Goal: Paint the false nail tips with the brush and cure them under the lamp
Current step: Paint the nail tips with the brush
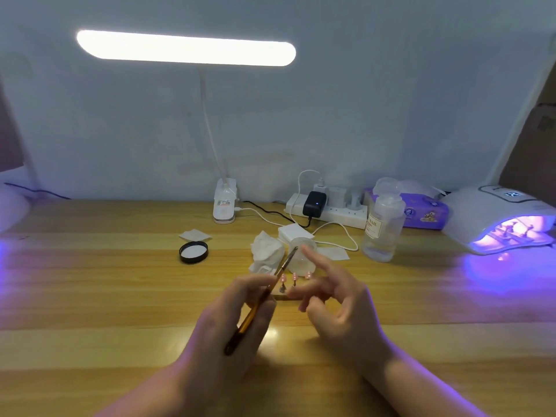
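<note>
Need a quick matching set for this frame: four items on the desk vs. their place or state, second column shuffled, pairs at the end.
Things:
1. brush
2. black lid
3. curing lamp
4. clear bottle

Place or state:
A. lit violet, at the desk's right edge
B. held in the left hand
C. upright, labelled, just left of the curing lamp
D. lying open side up, left of the crumpled tissue

Pairs: 1-B, 2-D, 3-A, 4-C
</note>
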Motion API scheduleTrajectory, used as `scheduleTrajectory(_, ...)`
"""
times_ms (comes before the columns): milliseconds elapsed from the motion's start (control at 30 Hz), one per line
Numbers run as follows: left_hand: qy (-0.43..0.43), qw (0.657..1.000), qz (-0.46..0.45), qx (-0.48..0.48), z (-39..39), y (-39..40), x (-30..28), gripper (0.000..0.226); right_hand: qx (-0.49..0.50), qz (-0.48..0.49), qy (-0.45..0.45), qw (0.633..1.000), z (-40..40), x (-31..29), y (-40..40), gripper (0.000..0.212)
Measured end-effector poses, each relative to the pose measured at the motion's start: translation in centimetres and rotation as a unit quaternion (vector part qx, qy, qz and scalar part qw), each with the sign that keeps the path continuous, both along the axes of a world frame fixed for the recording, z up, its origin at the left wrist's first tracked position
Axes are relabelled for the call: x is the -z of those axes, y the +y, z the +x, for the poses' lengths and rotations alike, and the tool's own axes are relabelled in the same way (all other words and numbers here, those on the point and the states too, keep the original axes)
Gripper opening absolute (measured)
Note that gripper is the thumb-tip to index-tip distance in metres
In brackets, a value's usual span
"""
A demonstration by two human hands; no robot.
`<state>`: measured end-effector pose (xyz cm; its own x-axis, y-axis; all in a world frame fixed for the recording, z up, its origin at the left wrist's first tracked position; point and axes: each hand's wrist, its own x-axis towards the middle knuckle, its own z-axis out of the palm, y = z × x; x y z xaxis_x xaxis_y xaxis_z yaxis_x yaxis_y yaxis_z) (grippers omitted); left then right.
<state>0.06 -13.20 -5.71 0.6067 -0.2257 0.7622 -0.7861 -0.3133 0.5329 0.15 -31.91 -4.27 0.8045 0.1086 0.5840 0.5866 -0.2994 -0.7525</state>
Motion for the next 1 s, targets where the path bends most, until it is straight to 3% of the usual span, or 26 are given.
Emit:
scheduleTrajectory(67,0.012,1.000,-0.029,0.005,-0.1,0.1,0.0,0.023,0.073,-0.002,-0.001,0.997,0.6,-0.1,-1.0,0.050)
scheduleTrajectory(200,0.063,0.993,-0.096,0.002,0.0,0.1,-0.8,0.015,0.226,-0.135,0.005,0.965,2.1,0.1,-2.8,0.027)
scheduleTrajectory(367,0.108,0.979,-0.174,-0.015,1.9,-0.3,-3.2,0.013,0.230,-0.236,0.118,0.937,3.3,0.6,-3.0,0.031)
scheduleTrajectory(467,0.101,0.986,-0.131,-0.035,3.5,-1.0,-4.8,0.025,0.220,-0.242,0.115,0.938,3.4,0.6,-3.0,0.026)
scheduleTrajectory(633,0.134,0.986,-0.073,-0.069,6.4,-2.8,-7.1,0.018,0.207,-0.261,0.093,0.938,3.5,0.7,-3.1,0.029)
scheduleTrajectory(833,0.169,0.974,0.072,-0.132,8.3,-5.0,-8.0,0.021,0.209,-0.299,0.067,0.929,3.4,0.8,-2.9,0.034)
scheduleTrajectory(1000,0.226,0.961,0.104,-0.121,9.7,-6.3,-7.8,0.023,0.204,-0.305,0.068,0.927,3.6,0.9,-3.0,0.032)
